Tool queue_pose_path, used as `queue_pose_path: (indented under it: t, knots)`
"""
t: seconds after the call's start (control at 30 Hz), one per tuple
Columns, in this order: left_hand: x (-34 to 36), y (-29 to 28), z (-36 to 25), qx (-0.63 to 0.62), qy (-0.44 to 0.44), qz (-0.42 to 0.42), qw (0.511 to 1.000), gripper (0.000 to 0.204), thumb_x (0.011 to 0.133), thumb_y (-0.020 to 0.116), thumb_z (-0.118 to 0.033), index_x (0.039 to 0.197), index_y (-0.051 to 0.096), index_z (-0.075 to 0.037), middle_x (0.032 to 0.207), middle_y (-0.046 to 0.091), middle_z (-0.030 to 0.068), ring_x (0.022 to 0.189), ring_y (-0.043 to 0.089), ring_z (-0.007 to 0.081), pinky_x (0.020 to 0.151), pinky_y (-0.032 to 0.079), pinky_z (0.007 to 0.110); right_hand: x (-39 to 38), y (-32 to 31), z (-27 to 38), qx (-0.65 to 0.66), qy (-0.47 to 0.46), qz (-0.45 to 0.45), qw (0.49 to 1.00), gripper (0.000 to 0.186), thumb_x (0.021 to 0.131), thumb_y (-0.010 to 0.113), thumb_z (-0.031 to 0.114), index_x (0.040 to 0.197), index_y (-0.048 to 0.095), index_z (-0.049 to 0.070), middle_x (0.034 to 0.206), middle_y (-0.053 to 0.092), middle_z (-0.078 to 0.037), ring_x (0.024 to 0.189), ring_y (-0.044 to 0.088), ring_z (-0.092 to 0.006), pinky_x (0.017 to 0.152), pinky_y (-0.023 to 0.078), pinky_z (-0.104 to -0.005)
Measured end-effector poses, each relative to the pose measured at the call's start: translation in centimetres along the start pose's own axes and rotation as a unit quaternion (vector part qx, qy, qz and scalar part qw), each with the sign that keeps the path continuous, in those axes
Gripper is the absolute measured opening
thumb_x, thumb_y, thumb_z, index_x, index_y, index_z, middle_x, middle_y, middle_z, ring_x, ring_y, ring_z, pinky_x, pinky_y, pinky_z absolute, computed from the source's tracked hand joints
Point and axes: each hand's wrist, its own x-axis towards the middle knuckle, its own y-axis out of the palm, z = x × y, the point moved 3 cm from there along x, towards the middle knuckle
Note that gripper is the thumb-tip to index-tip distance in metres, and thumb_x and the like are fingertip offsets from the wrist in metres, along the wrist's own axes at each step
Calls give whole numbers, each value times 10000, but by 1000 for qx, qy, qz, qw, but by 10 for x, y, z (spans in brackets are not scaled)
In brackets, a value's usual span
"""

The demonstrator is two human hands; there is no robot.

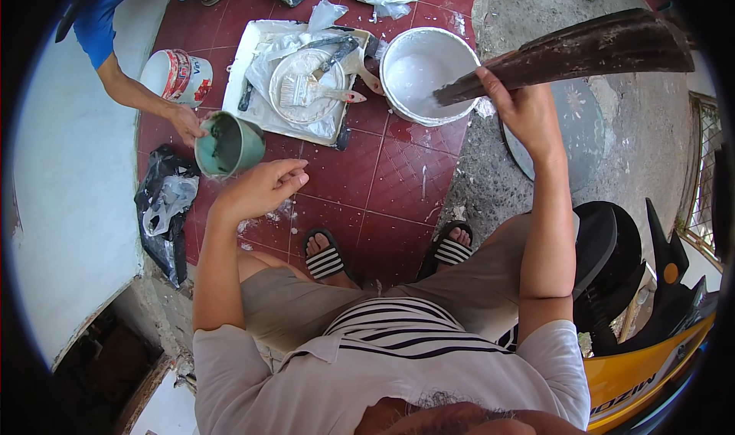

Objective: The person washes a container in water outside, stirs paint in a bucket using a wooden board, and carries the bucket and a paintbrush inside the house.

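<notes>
The red tiled floor [383, 182], streaked with white paint, spreads out below both hands and gives way under the right hand to rough grey concrete [536, 6]. A pale wall [69, 190] closes off the side beyond the left hand, and a yellow motorbike [651, 374] stands behind the right elbow.

The long dark wooden board [582, 52] is clamped in the right hand [521, 109], fingers wrapped round it near its lower end; the rest of it runs up and outward, away from the hand. Its lower tip dips into the white bucket [425, 71], which sits just inward of that hand and holds white paint. Further inward lies a white tray [253, 44] with a round lid and a paintbrush [306, 90] on it.

The left hand [260, 190] hangs half open, fingers loosely curled, holding nothing. Just beyond it, outward, is a small green-smeared can [226, 144], held by another person's hand [186, 121] on a blue-sleeved arm; I cannot tell whether the left fingertips touch the can. Past that hand stands a labelled paint tub [180, 75], and a black plastic bag [164, 205] lies by the wall below the left wrist.

Bare tile lies open between the two hands, down to the striped sandals [325, 259].
</notes>
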Motion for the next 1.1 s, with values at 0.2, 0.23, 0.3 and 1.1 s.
queue_pose_path:
  t: [0.2,0.23,0.3,1.1]
  knots:
    - [2,2,-4,35,13,16,999,471,997,548,-340,1323,544,-1,1144,671,165,1002,643,195,864,497,316,3,12,1,-51,-68,-106,991,200,897,699,209,939,693,13,871,698,-126,750,661,-289,661,499,-375]
    - [3,2,-2,23,9,19,1000,471,996,550,-336,1325,542,0,1152,670,168,1007,644,199,869,497,318,2,17,8,-26,-20,-65,997,191,894,703,200,953,690,18,894,696,-117,777,661,-281,675,502,-363]
    - [3,3,-1,10,6,23,1000,470,995,552,-332,1326,541,2,1160,668,170,1012,645,203,874,497,321,1,23,4,-14,-48,-38,998,186,894,704,194,955,690,19,892,695,-115,776,660,-278,669,505,-360]
    - [6,0,-3,16,-2,8,1000,480,995,550,-347,1316,551,9,1192,658,184,1036,649,239,892,491,337,4,0,-3,-94,-68,-88,989,204,890,703,201,925,700,0,816,696,-124,738,661,-284,668,500,-369]
